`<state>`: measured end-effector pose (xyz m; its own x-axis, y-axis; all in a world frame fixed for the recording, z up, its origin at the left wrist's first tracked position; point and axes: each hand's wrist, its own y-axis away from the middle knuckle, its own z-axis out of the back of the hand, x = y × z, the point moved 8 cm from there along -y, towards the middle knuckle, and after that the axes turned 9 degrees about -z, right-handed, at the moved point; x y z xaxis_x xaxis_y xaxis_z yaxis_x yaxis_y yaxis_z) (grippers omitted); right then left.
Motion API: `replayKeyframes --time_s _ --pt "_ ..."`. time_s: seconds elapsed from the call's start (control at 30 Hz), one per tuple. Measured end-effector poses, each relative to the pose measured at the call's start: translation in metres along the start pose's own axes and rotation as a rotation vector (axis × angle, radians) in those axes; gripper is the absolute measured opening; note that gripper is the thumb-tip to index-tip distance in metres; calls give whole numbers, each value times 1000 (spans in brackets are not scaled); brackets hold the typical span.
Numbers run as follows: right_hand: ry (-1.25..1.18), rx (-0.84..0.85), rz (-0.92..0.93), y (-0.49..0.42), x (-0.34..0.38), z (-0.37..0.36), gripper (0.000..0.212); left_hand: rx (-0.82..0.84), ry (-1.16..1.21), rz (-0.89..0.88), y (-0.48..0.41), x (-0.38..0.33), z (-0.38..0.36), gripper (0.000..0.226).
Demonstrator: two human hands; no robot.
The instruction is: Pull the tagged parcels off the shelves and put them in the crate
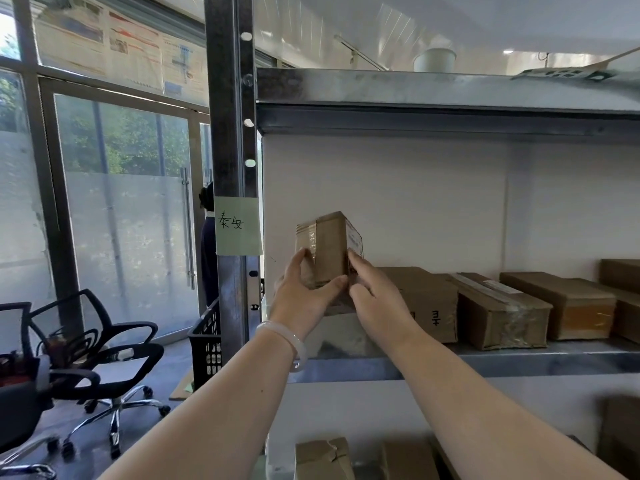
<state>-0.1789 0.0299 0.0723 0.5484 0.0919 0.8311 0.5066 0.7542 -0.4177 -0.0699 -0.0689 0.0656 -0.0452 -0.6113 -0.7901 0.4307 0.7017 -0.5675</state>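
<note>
The parcel (330,244), a small taped cardboard box, stands upright at the left end of the middle shelf (519,358). Both hands grasp it. The left hand (303,296) curls round its near-left corner, and the right hand (375,296) holds its right side. Its base is hidden by the hands, so it may be resting on the shelf or lifted.

A white label (355,237) on its right face is too blurred to read. A green note (237,226) with two handwritten Chinese characters is stuck on the steel post (228,98) just left of the parcel. More boxes (498,313) lie in a row to the right.

A black crate (206,344) sits on the floor left of the post. Farther left are office chairs (104,355) and a frosted glass door (128,220).
</note>
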Motion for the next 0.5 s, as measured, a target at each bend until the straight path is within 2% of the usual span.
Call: replayKeyframes --time_s 0.17,0.3,0.4,0.5 --pt "3 -152 4 -5 -3 18 51 -58 185 77 1 9 2 91" --pt "27 -129 -68 -11 -12 10 49 -68 367 182 2 18 -1 87" --pt "-38 -120 -132 -15 -20 6 54 -87 398 215 4 25 3 71" --pt "-33 -147 -139 -17 -25 7 53 -66 331 165 3 25 6 60"
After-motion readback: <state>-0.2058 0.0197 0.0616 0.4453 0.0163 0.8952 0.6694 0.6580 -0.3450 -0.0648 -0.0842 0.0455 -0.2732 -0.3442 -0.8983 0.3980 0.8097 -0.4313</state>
